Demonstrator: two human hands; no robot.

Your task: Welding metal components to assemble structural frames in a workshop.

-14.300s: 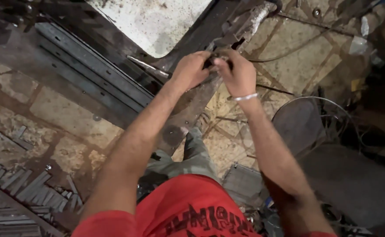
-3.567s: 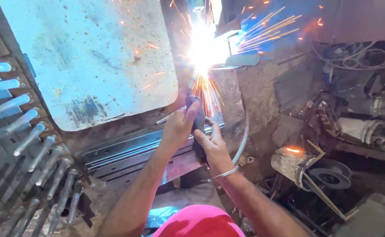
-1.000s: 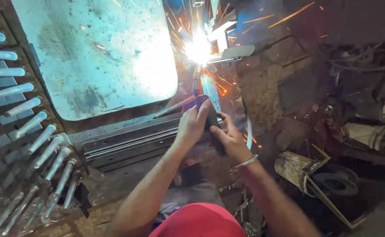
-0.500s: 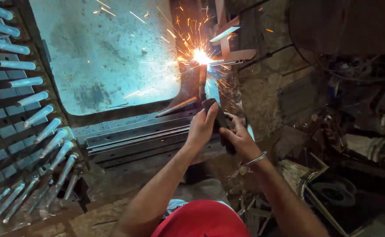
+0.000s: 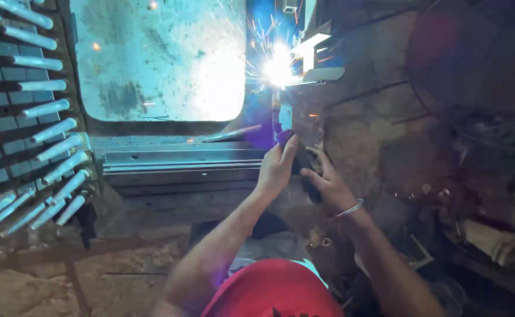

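Observation:
Both my hands grip a dark welding electrode holder (image 5: 304, 167) in the middle of the view. My left hand (image 5: 276, 167) wraps its upper part; my right hand (image 5: 328, 186), with a metal bangle at the wrist, holds its lower handle. A thin electrode rod (image 5: 276, 108) runs up from the holder to a bright white arc (image 5: 278, 69) that throws sparks. The arc sits against small angled metal pieces (image 5: 316, 58) at the top centre.
A large scratched metal sheet (image 5: 157, 58) glows blue at the upper left. Stacked steel channels (image 5: 181, 161) lie below it. A rack of metal bars (image 5: 28, 129) fills the left side. Dark clutter and scrap (image 5: 486, 194) lie on the right.
The view has tilted slightly and the arc has grown brighter. My hands and the holder stay together at the weld point, shifted a little toward the centre.

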